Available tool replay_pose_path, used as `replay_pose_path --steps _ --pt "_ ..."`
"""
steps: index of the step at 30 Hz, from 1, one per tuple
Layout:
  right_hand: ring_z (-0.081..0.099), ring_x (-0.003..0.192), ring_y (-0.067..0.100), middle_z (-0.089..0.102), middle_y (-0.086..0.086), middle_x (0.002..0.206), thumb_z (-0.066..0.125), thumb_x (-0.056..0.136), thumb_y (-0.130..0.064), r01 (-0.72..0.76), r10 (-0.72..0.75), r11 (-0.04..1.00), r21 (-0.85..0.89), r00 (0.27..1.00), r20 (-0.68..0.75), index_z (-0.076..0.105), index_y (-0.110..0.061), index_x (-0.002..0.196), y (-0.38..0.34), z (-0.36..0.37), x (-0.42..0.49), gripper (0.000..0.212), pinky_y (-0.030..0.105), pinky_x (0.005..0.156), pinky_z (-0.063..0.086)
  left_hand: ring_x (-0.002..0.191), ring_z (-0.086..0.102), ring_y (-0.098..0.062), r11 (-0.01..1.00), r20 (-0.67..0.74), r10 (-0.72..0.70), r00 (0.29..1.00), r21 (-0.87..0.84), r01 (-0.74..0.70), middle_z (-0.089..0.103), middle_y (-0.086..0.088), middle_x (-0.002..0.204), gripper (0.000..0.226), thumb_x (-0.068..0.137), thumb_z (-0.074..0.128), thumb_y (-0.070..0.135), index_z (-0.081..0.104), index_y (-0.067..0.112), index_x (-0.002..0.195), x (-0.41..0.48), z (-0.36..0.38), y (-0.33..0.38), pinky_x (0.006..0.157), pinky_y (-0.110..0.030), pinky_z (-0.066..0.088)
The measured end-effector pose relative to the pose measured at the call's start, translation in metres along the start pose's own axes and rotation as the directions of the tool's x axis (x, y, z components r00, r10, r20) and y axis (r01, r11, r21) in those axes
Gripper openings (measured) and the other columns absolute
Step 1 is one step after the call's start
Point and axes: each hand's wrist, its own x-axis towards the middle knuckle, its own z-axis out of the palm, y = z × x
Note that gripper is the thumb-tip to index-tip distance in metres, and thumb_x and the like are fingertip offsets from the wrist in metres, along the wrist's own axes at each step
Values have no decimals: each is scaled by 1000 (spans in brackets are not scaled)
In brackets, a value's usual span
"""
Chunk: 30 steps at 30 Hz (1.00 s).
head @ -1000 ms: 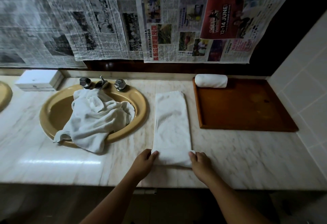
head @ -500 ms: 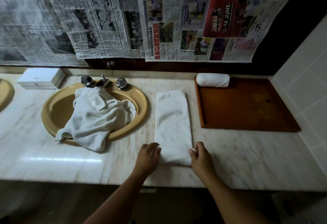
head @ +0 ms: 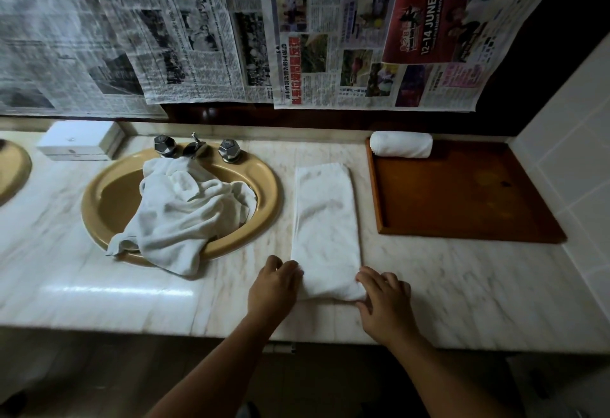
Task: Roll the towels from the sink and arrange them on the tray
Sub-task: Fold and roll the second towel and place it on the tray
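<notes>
A folded white towel (head: 325, 223) lies as a long strip on the marble tabletop (head: 462, 282), between the yellow sink (head: 99, 219) and the wooden tray (head: 462, 193), its length running away from the person so that it can be rolled from the near end toward the wall. Both hands sit at that near end: the left hand (head: 274, 289) has its fingers curled onto the left corner, the right hand (head: 384, 298) presses the right corner, and the edge between them looks slightly raised and rounded, which I take as the first turn of a roll being started, both hands grasping the towel's end rather than lying flat. One rolled towel (head: 401, 144) already rests along the far edge of the tray, leaving most of the tray bare for more. A crumpled heap of white towels (head: 185, 213) fills the sink and spills over its near rim, below the chrome taps (head: 197, 148). A white box (head: 79, 140) stands at the back left, and newspaper sheets (head: 363, 38) cover the wall; nothing lies in the strip's path
</notes>
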Motion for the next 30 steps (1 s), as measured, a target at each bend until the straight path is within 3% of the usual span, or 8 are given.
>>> replay_pose_path --steps 5,12,16,20,26,30 --pt "52 102 21 57 -9 135 67 77 -27 0 1 999 50 1000 -4 57 -30 127 -1 -2 6 51 41 80 44 96 53 -26 907 -12 327 945 284 -310 58 -2 115 26 91 65 22 62 19 116 -8 0 -3 76 -38 46" --pt "53 109 23 55 -6 139 67 81 -23 1 -3 998 69 1000 31 55 -27 133 -1 -3 5 54 41 87 45 121 54 -29 831 55 458 887 327 -449 57 -2 139 47 88 67 32 64 14 131 -23 -10 -16 90 -41 52" --pt "49 114 22 43 -9 146 64 83 -25 -10 10 1000 8 995 96 41 -31 138 -4 -2 3 60 38 89 46 120 57 -26 848 175 391 904 314 -427 54 -1 145 61 88 68 43 53 19 141 -18 -11 -20 90 -41 52" --pt "52 110 22 51 -6 140 64 82 -19 -62 58 995 75 996 62 45 -27 140 -7 1 4 61 38 86 49 119 58 -24 860 236 346 908 306 -408 53 1 146 71 81 76 43 48 21 143 -12 -9 -19 89 -40 51" --pt "52 116 15 56 -6 132 64 87 -14 -132 117 942 310 991 66 51 -28 137 -5 0 10 54 32 98 50 113 59 -19 914 146 334 931 189 -358 59 3 135 58 85 68 37 50 20 137 -12 -9 -18 86 -37 46" --pt "52 121 14 57 -6 132 68 90 -14 -203 150 865 458 977 150 53 -32 136 1 7 11 51 29 101 47 113 54 -13 982 179 188 966 -24 -187 59 9 126 51 86 62 41 48 29 133 -11 -11 -22 94 -34 42"
